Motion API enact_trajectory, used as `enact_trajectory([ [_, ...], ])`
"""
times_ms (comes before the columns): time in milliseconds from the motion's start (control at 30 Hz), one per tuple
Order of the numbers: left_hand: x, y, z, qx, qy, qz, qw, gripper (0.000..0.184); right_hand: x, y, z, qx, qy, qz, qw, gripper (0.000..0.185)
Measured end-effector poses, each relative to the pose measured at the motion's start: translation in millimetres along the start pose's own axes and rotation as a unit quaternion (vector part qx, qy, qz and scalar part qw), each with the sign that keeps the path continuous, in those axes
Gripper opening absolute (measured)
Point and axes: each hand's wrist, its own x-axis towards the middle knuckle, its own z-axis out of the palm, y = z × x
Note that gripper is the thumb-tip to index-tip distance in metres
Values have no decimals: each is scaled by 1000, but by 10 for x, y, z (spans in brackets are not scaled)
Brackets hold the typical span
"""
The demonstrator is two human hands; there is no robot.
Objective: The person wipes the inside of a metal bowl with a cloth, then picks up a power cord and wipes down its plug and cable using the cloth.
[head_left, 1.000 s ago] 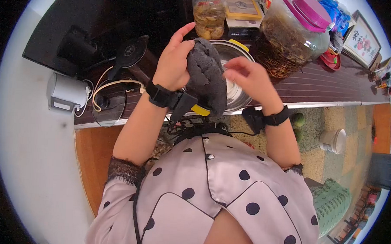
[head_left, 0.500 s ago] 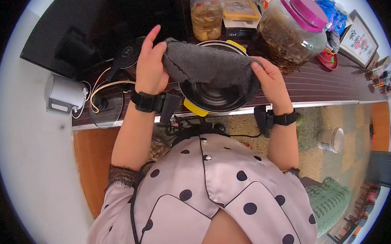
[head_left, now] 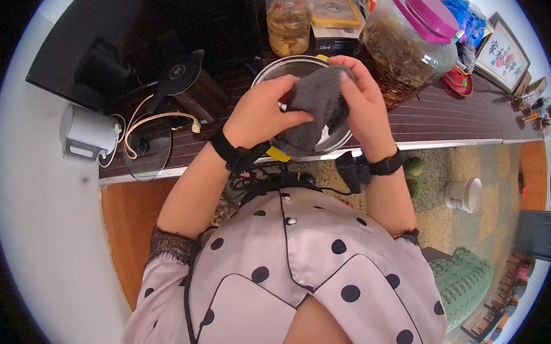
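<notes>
A dark grey cloth (head_left: 318, 99) is bunched between my two hands, above a round metal pot (head_left: 269, 73) with yellow handles. My left hand (head_left: 263, 110) grips the cloth's left side between thumb and fingers. On the upper right, my right hand (head_left: 366, 102) has its thumb and fingers closed on the same cloth. The cloth covers much of the pot's opening, and its lower end hangs over the inside. Black straps with small devices sit on both wrists.
Behind the pot stand a jar of yellowish contents (head_left: 288, 22) and a large jar with a pink lid (head_left: 410, 46). Leftward are a glass lid (head_left: 159, 158), a cable (head_left: 161, 115), a dark pitcher (head_left: 199, 89) and a kettle (head_left: 89, 133). The counter's front edge (head_left: 436, 143) runs below.
The cloth was first folded at the left, then stretched between both hands; now it is gathered up. My hands have come closer together, and my right hand has moved up and left.
</notes>
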Motion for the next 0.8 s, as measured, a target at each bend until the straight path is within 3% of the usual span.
enact_trajectory([
  [67, 5, -62, 5, 57, 32, 19, 998, 41, 41, 164, 46, -204, 123, -70, 969, 31],
  [100, 11, -204, 27, -1, 71, -15, 997, 39, 21, 190, 86, -228, 155, -88, 957, 40],
  [133, 25, -324, 56, -60, 110, -50, 991, 38, -17, 275, 76, -190, 139, -90, 968, 49],
  [167, 36, -402, 90, -91, 156, 5, 983, 31, -76, 339, 112, -222, 97, -72, 967, 58],
  [200, 26, -377, 87, -93, 153, 3, 984, 31, -139, 391, 171, -253, 56, -49, 965, 67],
  [267, -16, -261, 60, -203, 61, -40, 976, 25, -185, 455, 284, -413, -37, -148, 898, 83],
  [300, -35, -221, 37, -246, 11, -99, 964, 23, -200, 428, 345, -414, -11, -137, 900, 77],
  [333, -46, -216, -1, -246, 10, -99, 964, 23, -197, 441, 315, -414, -10, -138, 900, 77],
  [400, -81, -224, -104, -320, -38, -133, 937, 29, -193, 502, 194, -304, -13, -48, 951, 64],
  [467, -112, -231, -220, -262, -33, -125, 956, 29, -212, 492, 70, -340, -1, -86, 936, 54],
  [533, -96, -345, -369, -51, 26, -125, 991, 28, -238, 391, -107, -348, 52, -26, 936, 49],
  [600, -90, -565, -420, 15, 75, -91, 993, 32, -257, 374, -323, -364, 166, -71, 914, 46],
  [667, -66, -783, -422, 224, 107, -113, 962, 44, -252, 323, -507, -256, 253, -37, 932, 46],
  [733, -30, -1129, -317, 255, 108, -92, 957, 44, -235, 231, -536, -216, 265, -45, 939, 48],
  [800, 8, -1210, -223, 213, 58, -182, 958, 43, -215, 163, -520, -175, 277, -53, 943, 51],
])
